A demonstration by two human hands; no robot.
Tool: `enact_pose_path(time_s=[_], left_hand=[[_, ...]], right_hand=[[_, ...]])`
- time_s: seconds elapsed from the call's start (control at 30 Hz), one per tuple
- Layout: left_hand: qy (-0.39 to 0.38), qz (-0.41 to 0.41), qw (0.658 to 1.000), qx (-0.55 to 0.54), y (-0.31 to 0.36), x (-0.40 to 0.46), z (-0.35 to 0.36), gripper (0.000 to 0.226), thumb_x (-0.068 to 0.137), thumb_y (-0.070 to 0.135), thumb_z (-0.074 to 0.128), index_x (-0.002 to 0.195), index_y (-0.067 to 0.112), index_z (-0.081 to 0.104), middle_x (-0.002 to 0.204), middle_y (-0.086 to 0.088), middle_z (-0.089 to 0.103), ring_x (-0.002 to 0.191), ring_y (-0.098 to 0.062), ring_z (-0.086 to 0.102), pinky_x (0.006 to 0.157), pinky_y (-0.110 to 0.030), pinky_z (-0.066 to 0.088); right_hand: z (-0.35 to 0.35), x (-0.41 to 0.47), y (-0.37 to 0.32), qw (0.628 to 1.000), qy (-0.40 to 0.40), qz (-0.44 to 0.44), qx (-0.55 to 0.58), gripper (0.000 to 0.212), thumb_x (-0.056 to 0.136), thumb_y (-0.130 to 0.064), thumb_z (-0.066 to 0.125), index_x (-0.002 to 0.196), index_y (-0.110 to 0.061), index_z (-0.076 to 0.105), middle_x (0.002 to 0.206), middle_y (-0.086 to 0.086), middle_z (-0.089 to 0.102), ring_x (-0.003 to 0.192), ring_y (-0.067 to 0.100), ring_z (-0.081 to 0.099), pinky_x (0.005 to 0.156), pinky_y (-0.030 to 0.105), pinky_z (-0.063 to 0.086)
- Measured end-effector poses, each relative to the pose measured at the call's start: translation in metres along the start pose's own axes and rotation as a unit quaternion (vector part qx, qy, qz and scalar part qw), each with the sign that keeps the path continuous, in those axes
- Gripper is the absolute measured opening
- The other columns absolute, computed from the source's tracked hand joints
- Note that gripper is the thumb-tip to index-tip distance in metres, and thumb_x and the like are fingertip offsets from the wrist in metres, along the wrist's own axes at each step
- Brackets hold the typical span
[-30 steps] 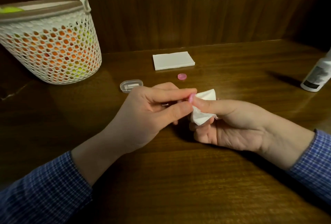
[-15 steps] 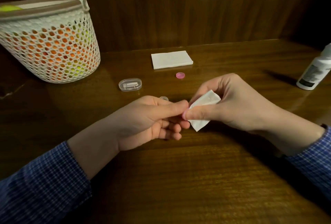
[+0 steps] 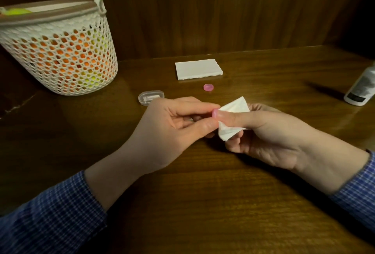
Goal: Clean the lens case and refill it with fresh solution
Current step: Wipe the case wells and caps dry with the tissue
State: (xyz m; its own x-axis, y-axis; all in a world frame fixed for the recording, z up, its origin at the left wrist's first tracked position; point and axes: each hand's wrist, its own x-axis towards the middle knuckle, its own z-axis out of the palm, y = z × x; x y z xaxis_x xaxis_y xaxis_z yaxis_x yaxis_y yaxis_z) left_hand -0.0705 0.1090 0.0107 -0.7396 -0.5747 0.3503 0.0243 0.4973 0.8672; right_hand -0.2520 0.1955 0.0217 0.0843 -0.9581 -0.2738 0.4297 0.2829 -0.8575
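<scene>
Pink caps number two: one (image 3: 214, 113) pinched by the left hand (image 3: 170, 130), one (image 3: 208, 87) lying loose; right hand (image 3: 263, 134) grips one tissue (image 3: 233, 107).

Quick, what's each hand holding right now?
Left hand: pinching a small pink piece.
Right hand: gripping a folded white tissue against it.

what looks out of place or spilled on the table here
Nothing stands out. No spill shows on the table. One pink cap lies loose near the stack of tissues, which fits a case taken apart for cleaning. The bottle stands tilted only through the wide lens, at the right edge.
</scene>
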Motion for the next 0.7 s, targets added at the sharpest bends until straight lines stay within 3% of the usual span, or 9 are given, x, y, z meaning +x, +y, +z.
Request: enact_pose_path(time_s=[0.1,0.17,0.3,0.4,0.47,0.57,0.6,0.7], left_hand=[[0.033,0.045,0.995,0.081,0.000,-0.002,0.004,0.029,0.089,0.007,0.072,0.117,0.015,0.073,0.103,0.009,0.076,0.097,-0.008,0.073,0.078,-0.016,0.058],[0.034,0.047,0.994,0.090,0.000,-0.002,0.005,0.030,0.089,0.005,0.072,0.117,0.016,0.073,0.103,0.009,0.075,0.094,-0.007,0.073,0.078,-0.016,0.058],[0.019,-0.001,1.000,0.020,-0.005,-0.001,0.002,0.032,0.088,0.000,0.072,0.118,0.012,0.073,0.102,0.002,0.079,0.093,-0.011,0.076,0.078,-0.020,0.060],[0.013,-0.031,0.999,-0.015,-0.010,0.000,0.002,0.031,0.086,-0.003,0.073,0.112,0.014,0.075,0.103,-0.001,0.079,0.096,-0.018,0.076,0.080,-0.027,0.062],[0.012,-0.047,0.998,-0.040,-0.013,0.003,-0.001,0.029,0.085,-0.008,0.073,0.106,0.012,0.075,0.097,-0.004,0.079,0.091,-0.019,0.076,0.076,-0.026,0.062],[0.030,-0.064,0.995,-0.076,-0.013,0.007,-0.016,0.024,0.086,-0.002,0.071,0.105,0.013,0.073,0.092,-0.003,0.077,0.083,-0.017,0.074,0.074,-0.027,0.062],[0.046,-0.072,0.992,-0.089,-0.013,0.008,-0.024,0.026,0.085,0.003,0.070,0.106,0.017,0.073,0.091,-0.002,0.076,0.082,-0.017,0.073,0.077,-0.030,0.063],[0.085,-0.082,0.991,-0.068,-0.017,0.006,-0.047,0.025,0.089,0.011,0.070,0.110,0.025,0.075,0.096,-0.003,0.077,0.089,-0.019,0.074,0.084,-0.035,0.063]], right_hand=[[0.000,-0.002,0.001,0.988,0.051,-0.078,-0.126,0.014,0.064,-0.026,0.085,0.073,-0.017,0.080,0.078,0.006,0.077,0.065,0.012,0.070,0.058,0.025,0.051],[0.000,-0.004,0.002,0.959,0.094,-0.158,-0.217,0.014,0.070,-0.028,0.085,0.076,-0.017,0.080,0.080,0.006,0.079,0.071,0.016,0.073,0.064,0.030,0.055],[0.000,-0.004,0.010,0.804,0.171,-0.346,-0.453,0.008,0.084,-0.026,0.081,0.077,-0.024,0.077,0.076,-0.008,0.076,0.068,0.010,0.071,0.052,0.018,0.052],[0.002,-0.003,0.014,0.776,0.178,-0.370,-0.478,0.006,0.083,-0.028,0.081,0.081,-0.029,0.075,0.078,-0.013,0.074,0.071,0.005,0.072,0.054,0.015,0.053],[0.001,-0.001,0.012,0.799,0.166,-0.354,-0.457,0.008,0.083,-0.025,0.082,0.079,-0.027,0.075,0.077,-0.011,0.075,0.069,0.005,0.071,0.054,0.013,0.051],[-0.006,0.000,-0.002,0.920,0.168,-0.258,-0.244,0.008,0.081,-0.019,0.083,0.074,-0.021,0.078,0.077,-0.004,0.077,0.069,0.006,0.071,0.058,0.020,0.052],[-0.009,0.000,-0.005,0.942,0.170,-0.220,-0.187,0.008,0.081,-0.019,0.082,0.073,-0.020,0.078,0.076,-0.004,0.076,0.070,0.007,0.070,0.060,0.023,0.052],[-0.014,0.003,-0.008,0.962,0.190,-0.145,-0.130,0.010,0.076,-0.020,0.083,0.081,-0.018,0.075,0.074,-0.002,0.075,0.070,0.010,0.070,0.068,0.029,0.050]])
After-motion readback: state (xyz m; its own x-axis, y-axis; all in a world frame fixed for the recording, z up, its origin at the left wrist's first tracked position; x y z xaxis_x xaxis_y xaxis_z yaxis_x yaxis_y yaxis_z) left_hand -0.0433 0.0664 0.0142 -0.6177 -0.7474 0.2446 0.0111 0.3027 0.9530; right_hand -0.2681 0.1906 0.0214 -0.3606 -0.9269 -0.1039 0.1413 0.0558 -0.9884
